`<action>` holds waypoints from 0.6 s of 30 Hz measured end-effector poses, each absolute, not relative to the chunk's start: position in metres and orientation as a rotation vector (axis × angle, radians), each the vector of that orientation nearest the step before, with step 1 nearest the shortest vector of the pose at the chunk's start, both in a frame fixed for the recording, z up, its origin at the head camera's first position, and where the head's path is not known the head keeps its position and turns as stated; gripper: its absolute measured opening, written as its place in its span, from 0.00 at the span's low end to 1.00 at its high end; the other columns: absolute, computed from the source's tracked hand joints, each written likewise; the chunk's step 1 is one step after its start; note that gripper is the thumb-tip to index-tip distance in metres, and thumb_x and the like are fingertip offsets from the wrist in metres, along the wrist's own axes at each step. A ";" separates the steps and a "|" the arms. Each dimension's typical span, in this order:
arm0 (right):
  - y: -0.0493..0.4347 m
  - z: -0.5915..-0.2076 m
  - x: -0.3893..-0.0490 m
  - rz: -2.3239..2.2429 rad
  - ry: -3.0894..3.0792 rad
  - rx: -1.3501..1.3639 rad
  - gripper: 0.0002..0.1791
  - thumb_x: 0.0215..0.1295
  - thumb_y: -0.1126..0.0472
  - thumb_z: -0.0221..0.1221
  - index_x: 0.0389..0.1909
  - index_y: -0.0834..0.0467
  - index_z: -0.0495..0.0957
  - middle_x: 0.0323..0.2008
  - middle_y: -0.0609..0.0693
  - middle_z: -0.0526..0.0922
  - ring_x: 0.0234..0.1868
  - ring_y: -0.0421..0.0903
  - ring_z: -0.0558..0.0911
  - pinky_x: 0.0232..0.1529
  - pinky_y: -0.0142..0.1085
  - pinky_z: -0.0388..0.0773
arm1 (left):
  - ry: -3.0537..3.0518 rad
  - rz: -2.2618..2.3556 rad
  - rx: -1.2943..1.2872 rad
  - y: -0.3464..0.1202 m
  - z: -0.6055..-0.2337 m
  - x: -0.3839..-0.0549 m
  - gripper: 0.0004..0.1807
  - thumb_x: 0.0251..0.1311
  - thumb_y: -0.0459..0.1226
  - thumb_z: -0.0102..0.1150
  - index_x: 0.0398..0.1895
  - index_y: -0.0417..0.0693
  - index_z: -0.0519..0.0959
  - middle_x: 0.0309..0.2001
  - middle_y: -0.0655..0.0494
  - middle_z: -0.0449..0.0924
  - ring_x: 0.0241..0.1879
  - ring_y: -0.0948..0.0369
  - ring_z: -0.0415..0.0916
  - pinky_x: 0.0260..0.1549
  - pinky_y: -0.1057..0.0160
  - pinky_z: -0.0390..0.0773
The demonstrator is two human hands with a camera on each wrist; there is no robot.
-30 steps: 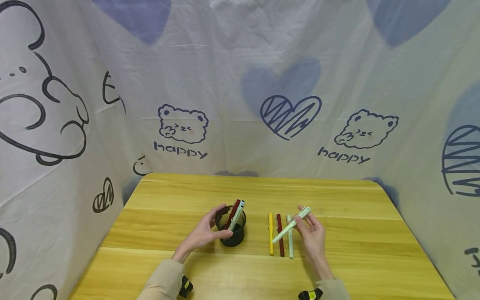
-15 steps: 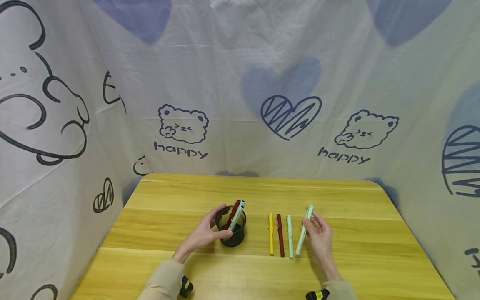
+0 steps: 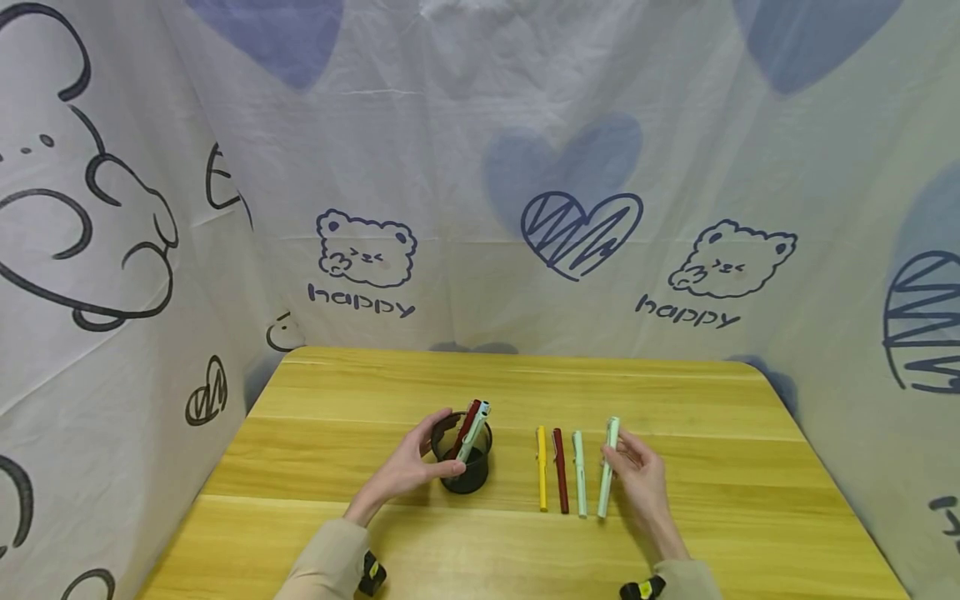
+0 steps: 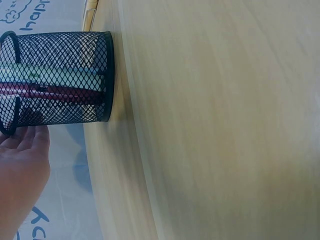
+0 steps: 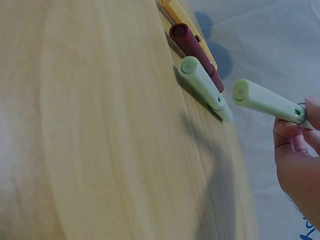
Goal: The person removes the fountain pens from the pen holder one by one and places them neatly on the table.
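My left hand holds a black mesh pen holder, the thumb at its near side and the fingers round its far left side. In the left wrist view the mesh pen holder shows pens leaning inside. Those are a dark red pen and pale pens. My right hand pinches a pale green pen by its upper part. From the right wrist, this held pen appears raised over the table. Left of it lie another pale green pen, a dark red pen and a yellow pen, side by side.
The wooden table has its far edge against a printed cloth backdrop. Cloth also hangs on the left and right sides. A black band sits on the left wrist, another black band on the right.
The held pale green pen has turned from slanting across the lying one to nearly parallel with the row. My right hand has shifted right. My left hand stays at the pen holder.
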State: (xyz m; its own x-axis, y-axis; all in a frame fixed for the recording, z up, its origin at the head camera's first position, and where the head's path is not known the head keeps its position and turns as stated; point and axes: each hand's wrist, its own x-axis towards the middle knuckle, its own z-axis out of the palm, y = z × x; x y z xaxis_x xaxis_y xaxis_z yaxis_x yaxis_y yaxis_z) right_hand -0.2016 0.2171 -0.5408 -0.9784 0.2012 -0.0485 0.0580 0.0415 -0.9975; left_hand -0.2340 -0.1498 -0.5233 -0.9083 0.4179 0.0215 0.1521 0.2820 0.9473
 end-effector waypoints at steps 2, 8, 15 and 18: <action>0.219 -0.542 -0.203 2.068 -2.231 -0.275 0.29 0.71 0.67 0.59 0.71 0.67 0.66 0.35 0.37 0.81 0.35 0.34 0.83 0.38 0.25 0.81 | 2.323 1.670 0.526 -0.150 -0.523 -0.234 0.51 0.58 0.42 0.73 0.80 0.48 0.54 0.78 0.44 0.57 0.77 0.42 0.55 0.74 0.35 0.56; 0.223 -0.543 -0.205 2.065 -2.291 -0.273 0.28 0.71 0.68 0.58 0.70 0.68 0.66 0.36 0.43 0.81 0.33 0.33 0.82 0.36 0.25 0.79 | 2.324 1.671 0.525 -0.150 -0.523 -0.233 0.51 0.58 0.42 0.73 0.80 0.47 0.54 0.78 0.44 0.57 0.77 0.42 0.55 0.74 0.35 0.57; 0.226 -0.546 -0.207 2.026 -2.395 -0.262 0.27 0.71 0.68 0.58 0.69 0.67 0.68 0.36 0.49 0.84 0.31 0.35 0.80 0.35 0.29 0.80 | 2.320 1.674 0.516 -0.149 -0.522 -0.233 0.51 0.58 0.42 0.73 0.80 0.47 0.54 0.78 0.44 0.57 0.77 0.41 0.55 0.74 0.35 0.57; 0.227 -0.549 -0.209 2.013 -2.427 -0.274 0.28 0.70 0.67 0.59 0.69 0.67 0.68 0.40 0.54 0.86 0.32 0.35 0.80 0.36 0.29 0.80 | 2.320 1.673 0.514 -0.149 -0.522 -0.233 0.51 0.58 0.42 0.73 0.80 0.47 0.53 0.79 0.44 0.56 0.77 0.41 0.55 0.74 0.35 0.56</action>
